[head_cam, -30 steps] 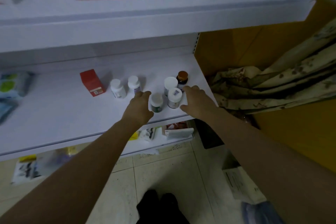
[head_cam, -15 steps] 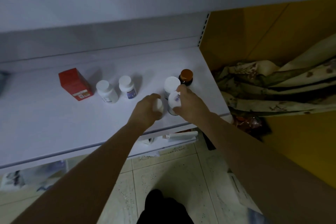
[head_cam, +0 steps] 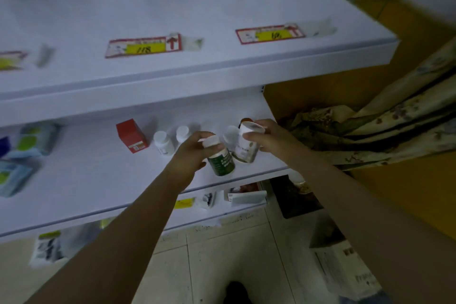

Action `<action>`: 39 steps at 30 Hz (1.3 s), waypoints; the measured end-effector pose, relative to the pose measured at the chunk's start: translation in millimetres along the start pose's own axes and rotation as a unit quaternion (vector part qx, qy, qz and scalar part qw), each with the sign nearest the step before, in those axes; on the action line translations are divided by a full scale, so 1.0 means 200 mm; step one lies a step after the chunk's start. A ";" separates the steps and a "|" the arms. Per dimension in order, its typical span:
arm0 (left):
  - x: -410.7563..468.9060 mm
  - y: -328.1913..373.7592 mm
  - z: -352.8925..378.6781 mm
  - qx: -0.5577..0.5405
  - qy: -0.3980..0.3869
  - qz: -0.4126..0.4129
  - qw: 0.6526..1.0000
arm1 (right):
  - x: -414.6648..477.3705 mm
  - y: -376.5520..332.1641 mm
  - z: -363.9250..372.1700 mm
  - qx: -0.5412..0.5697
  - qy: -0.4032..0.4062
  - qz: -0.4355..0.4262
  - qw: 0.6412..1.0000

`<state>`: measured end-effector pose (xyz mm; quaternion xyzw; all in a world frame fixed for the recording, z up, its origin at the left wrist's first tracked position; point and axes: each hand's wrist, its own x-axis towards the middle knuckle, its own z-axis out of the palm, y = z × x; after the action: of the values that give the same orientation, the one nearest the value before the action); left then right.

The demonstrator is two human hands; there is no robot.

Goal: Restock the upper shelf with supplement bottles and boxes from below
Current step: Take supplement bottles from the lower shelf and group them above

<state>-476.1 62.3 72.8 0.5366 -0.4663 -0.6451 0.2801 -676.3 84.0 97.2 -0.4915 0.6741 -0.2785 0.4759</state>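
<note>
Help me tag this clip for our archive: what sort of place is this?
Probably a small pharmacy or shop: white retail shelves, red-and-yellow price tags lying on the upper one, and supplement bottles and a red box below.

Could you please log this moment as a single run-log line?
phase: pick | left hand: grips green bottle, tilted | right hand: grips white bottle, tilted | lower shelf: red box, small bottles
</note>
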 end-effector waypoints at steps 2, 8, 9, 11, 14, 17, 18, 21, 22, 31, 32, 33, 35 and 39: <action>-0.10 0.05 0.00 -0.056 -0.023 -0.003 0.998 | -0.10 -0.06 -0.01 0.064 -0.006 0.010 0.998; -0.49 0.16 -0.06 -0.144 -0.065 0.028 0.987 | -0.44 -0.26 0.10 0.207 0.008 -0.016 0.978; -0.57 0.17 -0.08 -0.158 -0.076 0.042 0.984 | -0.51 -0.29 0.13 0.235 0.006 -0.023 0.972; -0.74 0.21 -0.15 -0.179 -0.105 0.071 0.976 | -0.66 -0.36 0.22 0.298 -0.002 -0.042 0.954; -1.03 0.23 -0.27 -0.202 -0.146 0.088 0.964 | -0.92 -0.46 0.37 0.390 -0.012 -0.058 0.919; -1.32 0.23 -0.42 -0.212 -0.159 0.101 0.959 | -1.21 -0.60 0.57 0.446 -0.047 -0.078 0.891; -1.41 0.23 -0.46 -0.205 -0.159 0.108 0.960 | -1.30 -0.65 0.63 0.448 -0.058 -0.087 0.888; -1.65 0.23 -0.59 -0.181 -0.154 0.137 0.962 | -1.53 -0.77 0.82 0.435 -0.068 -0.103 0.892; -1.75 0.24 -0.65 -0.175 -0.146 0.149 0.962 | -1.61 -0.82 0.88 0.436 -0.068 -0.105 0.891; -2.26 0.39 -0.92 -0.185 -0.070 0.203 0.959 | -1.96 -1.13 1.09 0.457 -0.101 -0.133 0.874; -2.29 0.41 -0.95 -0.186 -0.066 0.205 0.959 | -1.98 -1.17 1.10 0.454 -0.105 -0.138 0.874; -2.32 0.43 -0.97 -0.188 -0.066 0.207 0.958 | -2.00 -1.20 1.12 0.446 -0.104 -0.148 0.877; -2.36 0.47 -1.01 -0.185 -0.072 0.220 0.955 | -2.02 -1.26 1.14 0.417 -0.099 -0.181 0.885; -2.41 0.49 -1.07 -0.148 -0.064 0.263 0.951 | -2.04 -1.33 1.18 0.367 -0.104 -0.234 0.894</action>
<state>-157.1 373.5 371.3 0.3049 -0.5068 -0.6437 0.4857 -329.6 388.3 378.6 -0.4516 0.3358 -0.5570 0.6108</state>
